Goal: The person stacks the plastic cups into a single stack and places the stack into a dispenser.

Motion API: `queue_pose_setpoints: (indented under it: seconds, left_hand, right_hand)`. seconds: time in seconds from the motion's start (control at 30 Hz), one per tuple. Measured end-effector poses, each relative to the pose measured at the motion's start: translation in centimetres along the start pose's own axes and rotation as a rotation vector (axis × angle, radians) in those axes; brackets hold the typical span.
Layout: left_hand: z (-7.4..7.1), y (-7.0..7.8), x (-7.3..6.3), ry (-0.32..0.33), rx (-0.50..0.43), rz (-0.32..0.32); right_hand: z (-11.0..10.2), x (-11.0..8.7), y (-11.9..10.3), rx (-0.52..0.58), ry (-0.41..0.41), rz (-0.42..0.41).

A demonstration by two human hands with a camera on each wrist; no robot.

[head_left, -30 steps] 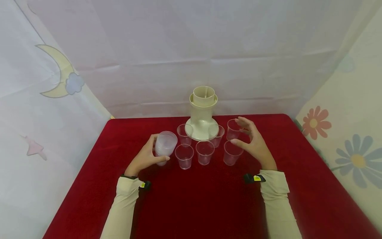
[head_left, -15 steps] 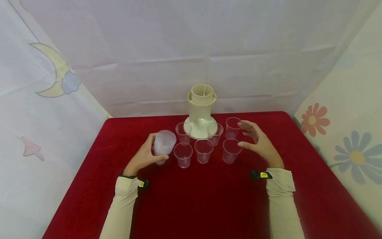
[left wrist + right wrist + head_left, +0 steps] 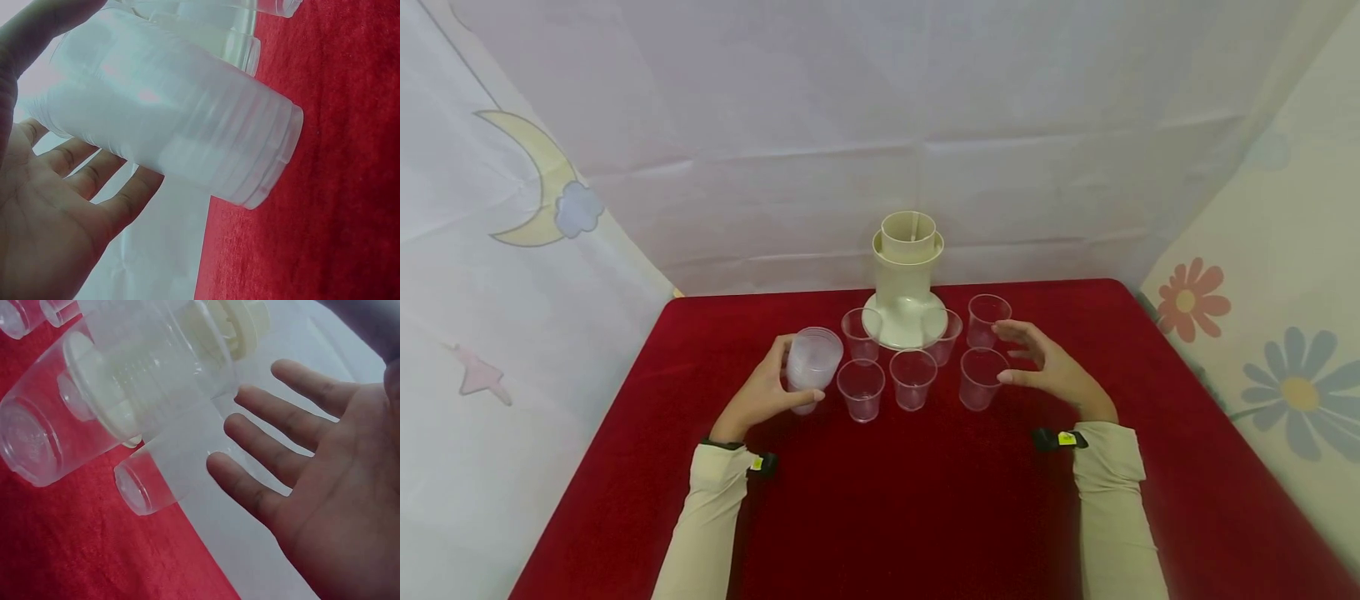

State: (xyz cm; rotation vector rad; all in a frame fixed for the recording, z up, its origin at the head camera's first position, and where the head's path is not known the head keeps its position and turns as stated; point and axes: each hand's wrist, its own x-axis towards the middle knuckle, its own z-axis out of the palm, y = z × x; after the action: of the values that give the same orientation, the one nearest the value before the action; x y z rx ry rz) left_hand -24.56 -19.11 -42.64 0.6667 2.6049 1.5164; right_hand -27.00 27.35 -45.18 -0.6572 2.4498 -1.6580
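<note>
My left hand (image 3: 767, 390) holds a stack of clear plastic cups (image 3: 815, 358) between thumb and fingers, left of the other cups. Seen from the left wrist, the nested cups (image 3: 181, 119) lie across the hand, fingers along one side and thumb over the other. My right hand (image 3: 1054, 372) is beside a single clear cup (image 3: 981, 382) at the front right. In the right wrist view its fingers are spread and apart from the near cup (image 3: 50, 425). Behind that cup is another clear cup (image 3: 987, 315), close to the fingertips.
Several more clear cups stand in the middle, among them a front cup (image 3: 861, 392) and a cup (image 3: 913, 382) to its right. A cream-coloured stand with a round base (image 3: 904, 321) is behind them. Red cloth (image 3: 902, 500) covers the table, with a pale curtain (image 3: 775, 200) behind.
My right hand has drawn back to the right and down, away from the two right-hand cups. My left hand keeps the cup stack in place. The head view has shifted slightly.
</note>
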Motion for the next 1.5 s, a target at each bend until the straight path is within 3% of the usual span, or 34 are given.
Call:
queue_pose_setpoints:
  seconds: [0.47,0.7,1.03,1.5]
  left_hand:
    - [-0.1,0.5,0.0,-0.02,-0.019,-0.029]
    - [-0.1,0.5,0.0,-0.015,-0.022,-0.018]
    - [-0.1,0.3,-0.1,-0.011,-0.012,-0.021]
    - [-0.2,0.4,-0.1,-0.012,0.004,-0.028]
  right_hand:
    - [0.3,0.3,1.8,0.014,-0.136,0.03]
    - [0.5,0.3,1.9,0.056,-0.159,0.051]
    - [0.9,0.5,2.4,0.027,-0.201,0.046]
    - [1.9,1.1,2.6,0.078,-0.197,0.049]
